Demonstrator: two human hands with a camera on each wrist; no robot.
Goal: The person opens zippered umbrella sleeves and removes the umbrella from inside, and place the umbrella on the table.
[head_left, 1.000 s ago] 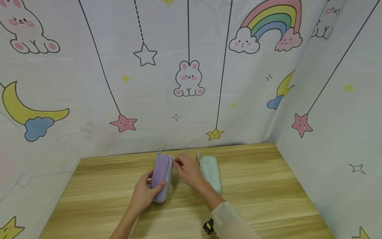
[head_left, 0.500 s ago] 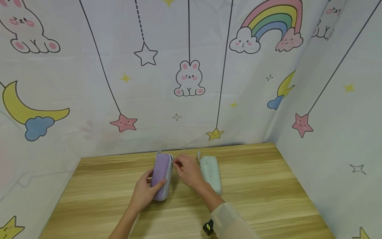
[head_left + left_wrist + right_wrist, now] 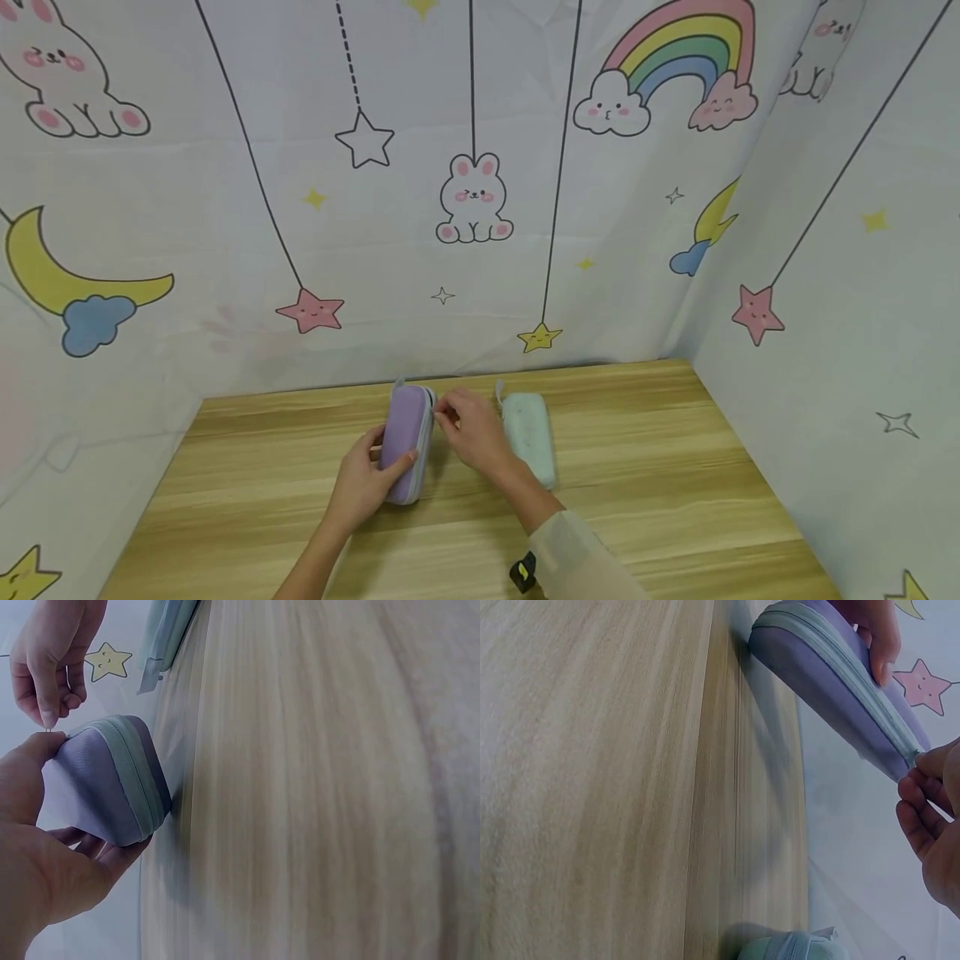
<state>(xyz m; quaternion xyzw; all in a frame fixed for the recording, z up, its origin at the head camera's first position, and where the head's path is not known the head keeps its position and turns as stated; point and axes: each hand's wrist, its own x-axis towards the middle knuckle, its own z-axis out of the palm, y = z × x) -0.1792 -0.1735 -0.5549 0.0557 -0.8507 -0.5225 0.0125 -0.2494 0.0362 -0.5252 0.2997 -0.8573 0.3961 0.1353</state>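
Observation:
A purple zip case [image 3: 402, 442] with a pale grey zipper band stands tilted on its edge, left of the table's middle. My left hand [image 3: 365, 481] grips its near part, thumb over the top and fingers round the far left side. At the far right corner, my right hand [image 3: 474, 429] pinches the zipper pull between thumb and index finger; the pull is mostly hidden by the fingertips. In the right wrist view the zipper band [image 3: 855, 679] runs along the case up to those fingertips [image 3: 930, 761]. A mint-green zip case [image 3: 531, 437] lies flat just right of my right hand.
The wood-grain table [image 3: 660, 475] meets a white printed cloth backdrop [image 3: 390, 242] at its back edge and along the right. Beside my right sleeve [image 3: 581, 554] is a small black object [image 3: 523, 572] with a yellow-green mark.
The purple case has shifted slightly up and away in my left hand. My right hand keeps its pinch at the corner, almost unmoved.

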